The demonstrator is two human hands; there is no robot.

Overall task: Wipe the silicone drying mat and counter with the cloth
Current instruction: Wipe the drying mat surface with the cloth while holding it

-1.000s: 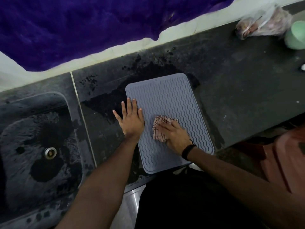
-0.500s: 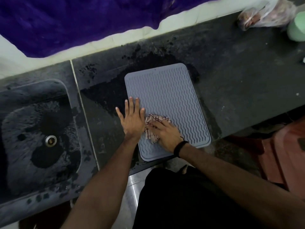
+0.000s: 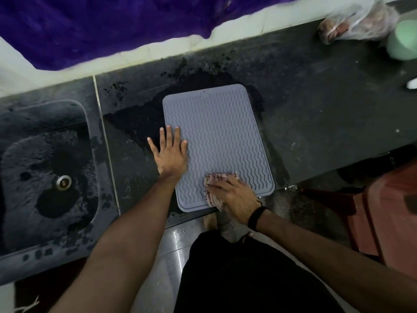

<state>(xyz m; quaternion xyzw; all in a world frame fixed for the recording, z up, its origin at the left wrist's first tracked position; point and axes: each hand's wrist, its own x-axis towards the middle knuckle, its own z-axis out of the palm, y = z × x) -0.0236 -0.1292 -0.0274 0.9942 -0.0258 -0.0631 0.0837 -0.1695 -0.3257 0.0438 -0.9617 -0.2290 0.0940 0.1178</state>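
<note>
A: What's on the dark surface (image 3: 316,114)?

B: The grey silicone mat (image 3: 221,132) lies flat by the front edge, wet patches showing beside it. The sink (image 3: 45,177) is off to the left.

A: And the hands?

B: The left hand (image 3: 170,154) lies flat across the mat's left edge, fingers (image 3: 172,136) straight and slightly spread. The right hand (image 3: 234,195) presses the checked cloth (image 3: 214,188) down, fingers lying over it.

A: Anything changed?

B: The cloth has slid from beside the left hand to the mat's near edge. I'd judge the mat is mostly covered, with the surface itself yet to be wiped.
</note>
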